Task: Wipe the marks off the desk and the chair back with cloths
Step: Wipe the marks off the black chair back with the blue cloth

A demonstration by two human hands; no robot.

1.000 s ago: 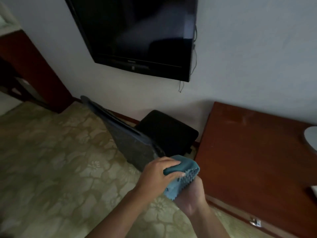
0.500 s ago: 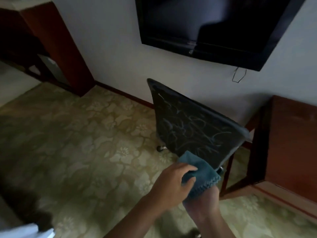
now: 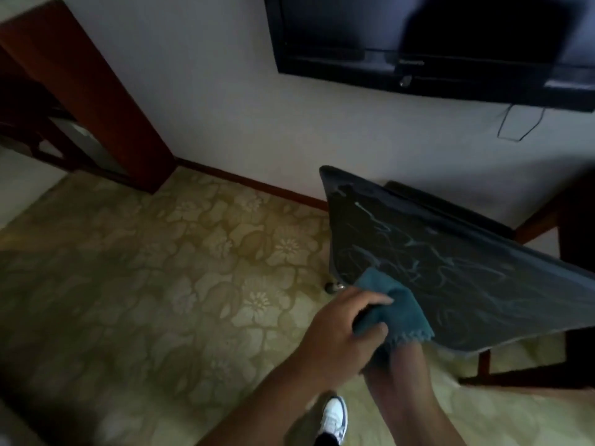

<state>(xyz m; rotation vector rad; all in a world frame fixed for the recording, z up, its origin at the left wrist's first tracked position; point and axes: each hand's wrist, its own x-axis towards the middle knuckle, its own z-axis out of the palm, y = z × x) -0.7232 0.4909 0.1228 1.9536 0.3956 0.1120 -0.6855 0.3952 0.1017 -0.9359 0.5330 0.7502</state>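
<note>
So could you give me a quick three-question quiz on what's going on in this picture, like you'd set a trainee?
1. True or false: the chair back is already free of marks.
2. Which holds the teal cloth? A) left hand only B) right hand only C) both hands
3. Fill in: the black item mounted on the wall is a ____.

Key:
1. False; pale scribbles cover it.
2. C; the left grips it from above, the right is beneath it.
3. television.
</note>
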